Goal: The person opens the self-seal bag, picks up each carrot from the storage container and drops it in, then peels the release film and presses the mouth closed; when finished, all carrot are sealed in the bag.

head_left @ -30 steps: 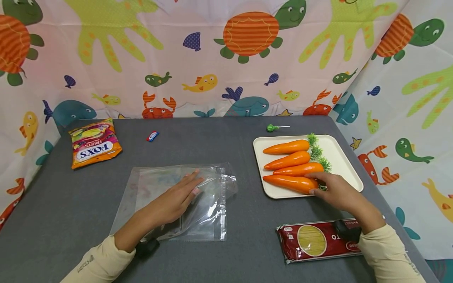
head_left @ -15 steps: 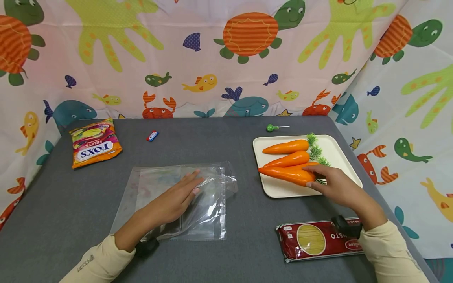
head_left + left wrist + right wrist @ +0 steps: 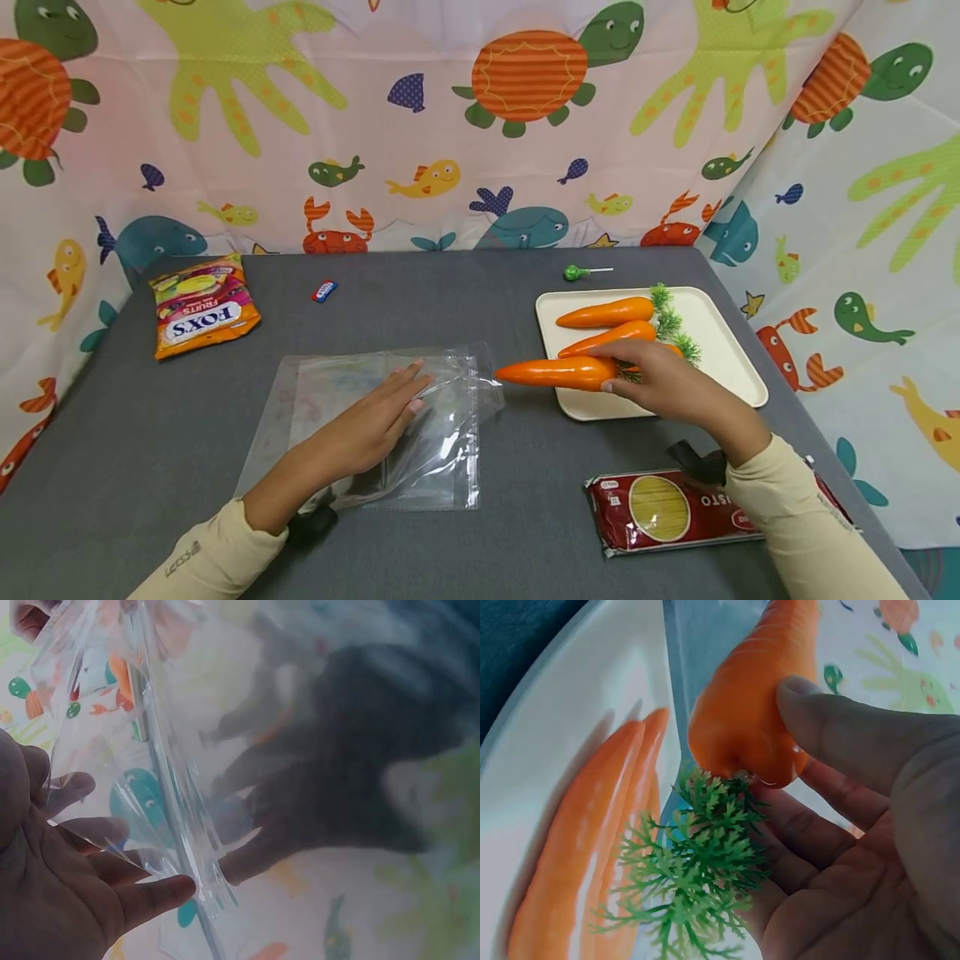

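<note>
My right hand (image 3: 663, 379) pinches an orange carrot (image 3: 551, 373) by its thick end, thumb on one side and fingers on the other. Green leaves (image 3: 705, 862) hang from that end in the right wrist view. The carrot's tip points left, right by the edge of a clear plastic bag (image 3: 442, 475). My left hand (image 3: 371, 421) rests on this bag with straight, slightly spread fingers; the film also shows beside the fingers (image 3: 157, 900) in the left wrist view. On the cream tray (image 3: 723, 333) lie further carrots (image 3: 603, 312), one mostly hidden behind my right hand.
A red spaghetti pack (image 3: 660, 510) lies under my right forearm. At the back left are an orange candy bag (image 3: 202, 308) and a small wrapped sweet (image 3: 325, 291). A green lollipop (image 3: 576, 272) lies behind the tray; a printed cloth (image 3: 420, 108) hangs beyond the table.
My right hand has lifted the nearest carrot off the tray and carried it left toward the bag. The left hand has stayed in place on the bag.
</note>
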Available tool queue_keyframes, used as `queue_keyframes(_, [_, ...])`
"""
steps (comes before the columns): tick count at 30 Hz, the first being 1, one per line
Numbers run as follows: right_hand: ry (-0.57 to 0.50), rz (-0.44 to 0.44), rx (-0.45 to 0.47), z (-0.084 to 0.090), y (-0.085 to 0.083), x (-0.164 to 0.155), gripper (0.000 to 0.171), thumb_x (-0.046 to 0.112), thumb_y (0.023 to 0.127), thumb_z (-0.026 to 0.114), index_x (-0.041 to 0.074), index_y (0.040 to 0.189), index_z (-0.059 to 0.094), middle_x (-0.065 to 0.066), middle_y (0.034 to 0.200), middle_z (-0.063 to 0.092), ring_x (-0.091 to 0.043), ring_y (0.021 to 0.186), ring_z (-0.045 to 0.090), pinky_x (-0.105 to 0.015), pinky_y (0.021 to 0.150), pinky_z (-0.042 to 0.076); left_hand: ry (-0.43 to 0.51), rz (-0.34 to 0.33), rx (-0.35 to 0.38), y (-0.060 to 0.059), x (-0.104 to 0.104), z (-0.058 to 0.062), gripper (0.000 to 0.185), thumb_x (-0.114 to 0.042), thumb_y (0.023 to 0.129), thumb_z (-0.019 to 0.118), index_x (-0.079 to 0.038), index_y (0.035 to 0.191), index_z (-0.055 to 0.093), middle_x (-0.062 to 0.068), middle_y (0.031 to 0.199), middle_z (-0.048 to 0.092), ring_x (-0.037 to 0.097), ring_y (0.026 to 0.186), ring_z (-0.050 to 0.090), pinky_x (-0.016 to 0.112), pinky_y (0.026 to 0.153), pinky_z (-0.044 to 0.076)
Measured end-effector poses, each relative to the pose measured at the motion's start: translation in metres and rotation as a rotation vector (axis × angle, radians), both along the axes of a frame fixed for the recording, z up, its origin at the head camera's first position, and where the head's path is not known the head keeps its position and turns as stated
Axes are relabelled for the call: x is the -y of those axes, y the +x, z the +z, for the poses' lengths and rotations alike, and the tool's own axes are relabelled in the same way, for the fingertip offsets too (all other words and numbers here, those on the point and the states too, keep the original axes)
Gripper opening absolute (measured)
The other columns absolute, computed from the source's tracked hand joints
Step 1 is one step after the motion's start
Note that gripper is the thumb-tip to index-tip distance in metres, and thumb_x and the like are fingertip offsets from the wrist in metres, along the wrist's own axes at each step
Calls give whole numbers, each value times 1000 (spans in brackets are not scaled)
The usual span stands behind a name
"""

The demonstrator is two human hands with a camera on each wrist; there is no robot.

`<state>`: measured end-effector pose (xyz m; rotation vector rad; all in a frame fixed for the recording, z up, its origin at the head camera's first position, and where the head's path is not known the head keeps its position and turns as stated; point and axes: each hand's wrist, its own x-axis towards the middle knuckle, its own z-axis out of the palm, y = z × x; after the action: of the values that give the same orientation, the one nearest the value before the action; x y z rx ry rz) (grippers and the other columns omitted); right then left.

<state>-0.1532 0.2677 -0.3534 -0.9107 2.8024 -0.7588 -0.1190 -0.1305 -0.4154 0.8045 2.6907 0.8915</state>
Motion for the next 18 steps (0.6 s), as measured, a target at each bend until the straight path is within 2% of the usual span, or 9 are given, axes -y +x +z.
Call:
queue_keyframes(5, [-2, 42, -5, 2, -3, 15, 41, 3, 84, 76, 2, 123, 64, -5, 111, 66, -19, 90, 57, -40, 78, 51, 11, -11, -5, 0, 0, -1, 47, -27, 108, 37, -10, 151, 35, 14, 159, 18, 39, 144, 15, 59, 112, 21])
queue_keyframes(8, [-15, 75, 22, 2, -5, 21, 40, 3, 85, 75, 1, 123, 64, -4, 108, 65, -19, 91, 57, -42, 81, 51, 11, -21, -14, -1, 0, -1, 47, -29, 108, 36, -9, 151, 35, 15, 159, 17, 39, 144, 15, 59, 112, 21])
queue_keyframes(12, [-14, 119, 66, 3, -8, 31, 38, 5, 87, 74, 0, 122, 63, -4, 109, 65, -19, 93, 57, -42, 84, 51, 2, -25, -11, -1, -1, -2, 49, -31, 108, 35, -10, 152, 35, 14, 160, 16, 38, 144, 16, 58, 112, 20])
queue_keyframes(18, [32, 164, 80, 3, -12, 45, 39, 7, 87, 74, 2, 125, 64, -6, 116, 65, -20, 100, 59, -43, 91, 50, -11, -16, 14, 0, -2, 0, 49, -32, 108, 35, -11, 152, 34, 12, 160, 15, 36, 145, 15, 57, 112, 21])
